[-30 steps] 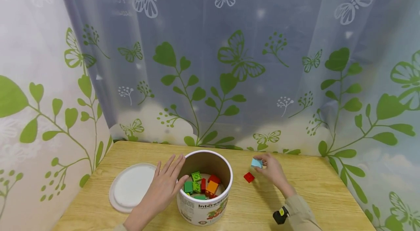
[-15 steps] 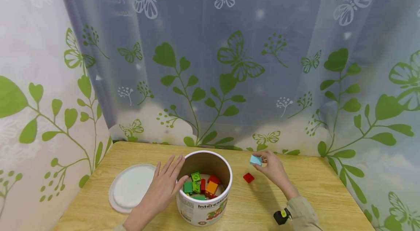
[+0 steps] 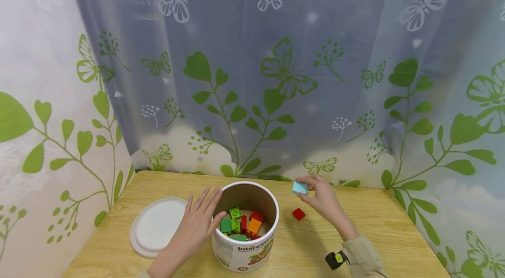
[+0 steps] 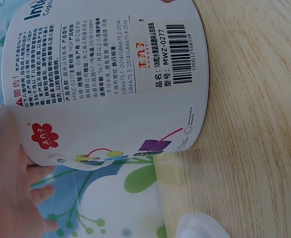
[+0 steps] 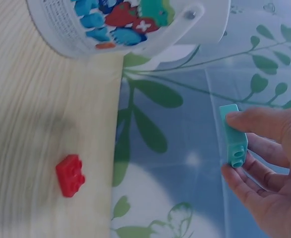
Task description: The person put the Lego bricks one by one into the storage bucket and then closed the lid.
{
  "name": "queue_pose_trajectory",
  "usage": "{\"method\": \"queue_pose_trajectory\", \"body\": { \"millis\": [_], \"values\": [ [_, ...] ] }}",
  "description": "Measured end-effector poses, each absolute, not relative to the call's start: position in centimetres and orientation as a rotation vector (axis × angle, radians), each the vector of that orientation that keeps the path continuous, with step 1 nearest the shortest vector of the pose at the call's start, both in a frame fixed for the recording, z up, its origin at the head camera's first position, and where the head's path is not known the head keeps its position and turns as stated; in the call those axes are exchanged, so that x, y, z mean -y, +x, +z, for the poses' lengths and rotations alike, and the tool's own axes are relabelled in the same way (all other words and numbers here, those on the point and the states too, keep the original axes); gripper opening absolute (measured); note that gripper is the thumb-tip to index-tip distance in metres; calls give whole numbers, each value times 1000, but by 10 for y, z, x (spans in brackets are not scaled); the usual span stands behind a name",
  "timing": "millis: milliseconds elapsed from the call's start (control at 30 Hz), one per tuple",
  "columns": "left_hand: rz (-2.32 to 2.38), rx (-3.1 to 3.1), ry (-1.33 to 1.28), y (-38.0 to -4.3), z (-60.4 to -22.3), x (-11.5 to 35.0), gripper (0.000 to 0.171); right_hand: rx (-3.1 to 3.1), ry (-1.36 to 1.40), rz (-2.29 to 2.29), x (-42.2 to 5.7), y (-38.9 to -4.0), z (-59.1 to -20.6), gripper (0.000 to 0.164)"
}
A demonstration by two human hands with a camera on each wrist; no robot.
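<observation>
A light-blue toy brick is pinched between the thumb and fingers of my right hand, raised above the table to the right of the bucket. The right wrist view shows the brick with studs on its lower end. Straight-fingered, my left hand rests against the left rim of the white bucket. Inside the bucket lie several bricks in green, red and orange, such as an orange brick. One red brick lies on the table below my right hand.
A round white lid lies on the wooden table to the left of the bucket. Behind the table hangs a curtain printed with leaves and butterflies. A black device is strapped at my right wrist.
My right hand has risen slightly and shifted left toward the bucket, carrying the light-blue brick. My left hand has stayed at the bucket's rim.
</observation>
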State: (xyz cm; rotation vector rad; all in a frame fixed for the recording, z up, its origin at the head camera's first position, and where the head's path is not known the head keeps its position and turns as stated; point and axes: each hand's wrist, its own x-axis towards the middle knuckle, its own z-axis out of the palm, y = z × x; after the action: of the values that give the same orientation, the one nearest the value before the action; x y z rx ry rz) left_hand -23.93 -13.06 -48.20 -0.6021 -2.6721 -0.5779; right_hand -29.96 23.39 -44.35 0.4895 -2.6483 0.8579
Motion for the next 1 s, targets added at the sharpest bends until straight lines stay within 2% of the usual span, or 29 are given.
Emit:
{"method": "queue_pose_trajectory", "body": {
  "millis": [667, 1000],
  "values": [
    [-573, 2684, -590, -239, -483, 130, 62, 2533, 680, 921, -182, -278, -413, 36],
    [-576, 2678, -590, -239, -482, 130, 62, 2531, 802, 905, -159, -274, -416, 38]
  ]
}}
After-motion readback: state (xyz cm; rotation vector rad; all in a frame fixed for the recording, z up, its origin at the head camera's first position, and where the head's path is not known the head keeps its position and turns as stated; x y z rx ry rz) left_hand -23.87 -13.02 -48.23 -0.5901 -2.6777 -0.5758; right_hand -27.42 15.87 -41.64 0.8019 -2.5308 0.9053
